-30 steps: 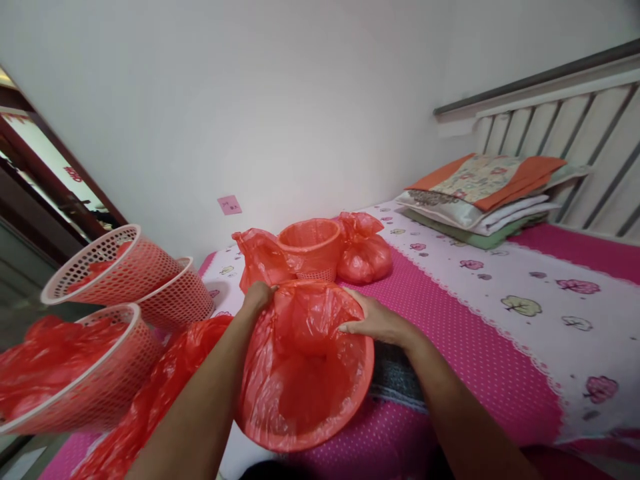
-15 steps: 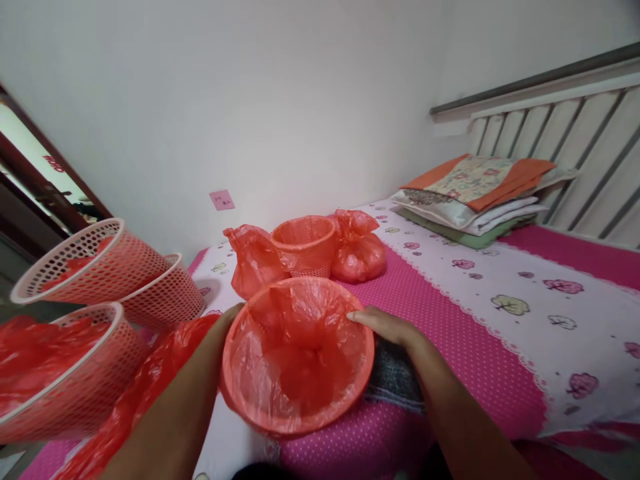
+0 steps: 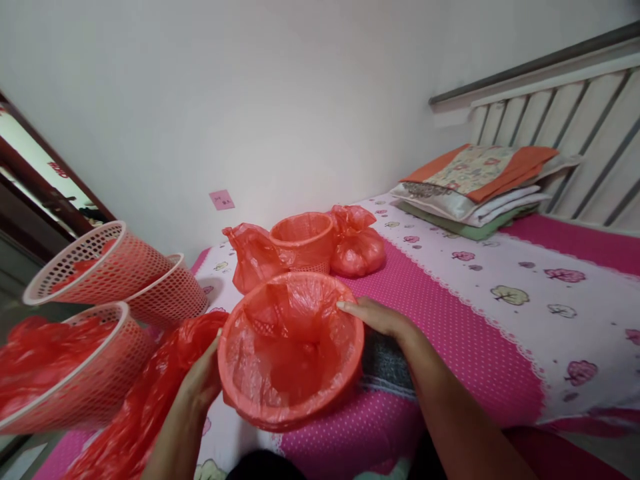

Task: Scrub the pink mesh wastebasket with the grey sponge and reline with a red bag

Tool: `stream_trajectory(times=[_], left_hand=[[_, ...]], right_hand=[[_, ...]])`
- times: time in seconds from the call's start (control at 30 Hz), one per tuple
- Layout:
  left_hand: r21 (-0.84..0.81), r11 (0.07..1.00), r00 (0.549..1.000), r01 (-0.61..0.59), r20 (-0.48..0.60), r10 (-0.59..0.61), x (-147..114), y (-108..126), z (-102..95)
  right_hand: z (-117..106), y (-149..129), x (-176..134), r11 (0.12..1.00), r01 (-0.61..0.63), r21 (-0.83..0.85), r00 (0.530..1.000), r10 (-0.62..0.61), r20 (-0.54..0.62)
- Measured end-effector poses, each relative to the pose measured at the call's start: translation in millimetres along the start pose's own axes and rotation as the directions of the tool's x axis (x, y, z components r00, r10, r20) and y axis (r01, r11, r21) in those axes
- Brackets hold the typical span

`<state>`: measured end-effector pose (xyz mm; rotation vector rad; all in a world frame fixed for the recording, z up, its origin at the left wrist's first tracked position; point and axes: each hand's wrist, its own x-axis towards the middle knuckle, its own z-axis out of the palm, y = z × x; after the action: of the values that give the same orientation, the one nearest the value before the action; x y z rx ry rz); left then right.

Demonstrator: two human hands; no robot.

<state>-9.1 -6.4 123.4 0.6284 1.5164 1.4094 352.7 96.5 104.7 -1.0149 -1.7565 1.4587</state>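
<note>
A round plastic wastebasket [image 3: 231,400], lined with a thin red plastic bag [image 3: 295,360], is tilted with its mouth toward me. The bag is folded over the rim all round. On the left side, my left hand [image 3: 204,373] presses against the basket wall, with its fingers partly hidden behind it. My right hand [image 3: 377,317] grips the right of the rim, thumb over the edge and the other fingers hidden outside. Just behind stands a second lined basket [image 3: 303,243], between a puffed red bag [image 3: 255,257] and a knotted-looking red bag [image 3: 359,250].
To the left are a tilted pink mesh basket [image 3: 145,260], another mesh basket [image 3: 173,297] and one full of red bags [image 3: 100,380]. Loose red bags [image 3: 150,393] lie beside my left forearm. Folded bedding [image 3: 475,190] is stacked at the back right of the bed.
The lined basket has shifted slightly left and turned a little. My left hand has slid down and forward into view along its left side; my right hand stays on the rim.
</note>
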Motion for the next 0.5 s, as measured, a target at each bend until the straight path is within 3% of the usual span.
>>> stream_trajectory(times=[0.07, 0.13, 0.27, 0.43, 0.5], left_hand=[[-0.092, 0.993, 0.996, 0.075, 0.057, -0.07, -19.7, -20.4, -9.9], [-0.184, 0.981, 0.998, 0.058, -0.003, -0.059, -40.4, -37.2, -12.0], [-0.325, 0.946, 0.997, 0.005, -0.073, -0.03, -71.0, -47.7, 4.7], [-0.177, 0.971, 0.987, -0.158, -0.026, 0.156, -79.2, -45.4, 21.1], [-0.05, 0.985, 0.98, -0.166, -0.12, 0.159, -79.4, -50.1, 18.5]], right_hand=[[-0.3, -0.7, 0.4, 0.997, -0.046, 0.064, 0.997, 0.042, 0.059], [-0.6, -3.1, -0.7, 0.996, -0.027, 0.091, 0.999, 0.023, 0.043], [-2.2, -5.8, -3.2, 0.996, 0.07, 0.059, 0.997, -0.067, -0.043], [-7.7, 4.7, 2.9, 0.991, 0.132, -0.025, 0.978, -0.134, -0.162], [-10.8, 12.1, 7.5, 0.996, 0.086, -0.024, 0.979, -0.089, -0.183]])
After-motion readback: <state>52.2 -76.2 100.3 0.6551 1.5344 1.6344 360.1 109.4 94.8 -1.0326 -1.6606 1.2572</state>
